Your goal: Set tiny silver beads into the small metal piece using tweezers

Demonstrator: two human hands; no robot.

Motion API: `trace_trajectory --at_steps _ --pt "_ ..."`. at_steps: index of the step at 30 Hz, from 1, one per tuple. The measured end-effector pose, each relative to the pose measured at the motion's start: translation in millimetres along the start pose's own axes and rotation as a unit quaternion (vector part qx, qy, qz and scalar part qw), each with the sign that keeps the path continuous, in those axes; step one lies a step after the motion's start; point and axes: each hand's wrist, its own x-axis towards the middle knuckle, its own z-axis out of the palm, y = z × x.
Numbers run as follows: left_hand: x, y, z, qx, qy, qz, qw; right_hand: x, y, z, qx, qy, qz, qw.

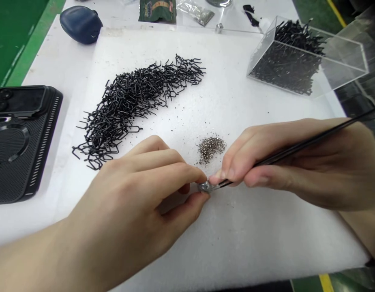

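A small silvery piece [205, 186] sits pinched between the thumb and finger of the left hand [129, 192], over a white sheet [266, 239], while the right hand [315, 166] grips black tweezers [296, 146], tips at the piece. Tiny metallic grains [211, 148] lie just beyond; farther out on the table [58, 67] are a heap of black forked pieces [129, 97] and a clear box [345, 68].

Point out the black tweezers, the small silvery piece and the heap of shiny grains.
Black tweezers [303, 143]: head view, on the long shaft.
Small silvery piece [206, 186]: head view, on its exposed shiny surface.
Heap of shiny grains [210, 147]: head view, on its middle.
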Motion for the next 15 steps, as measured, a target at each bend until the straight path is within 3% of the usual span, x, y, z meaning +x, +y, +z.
trace_trajectory --at_steps 7,15 --pt "1.6 1.2 -1.3 0.011 -0.004 0.008 1.0 0.3 1.9 -0.1 -0.033 -0.016 -0.041 0.998" --pt "8.0 3.9 -1.0 0.002 -0.022 -0.063 0.998 0.0 3.9 -1.3 -0.035 -0.021 -0.042 0.998"
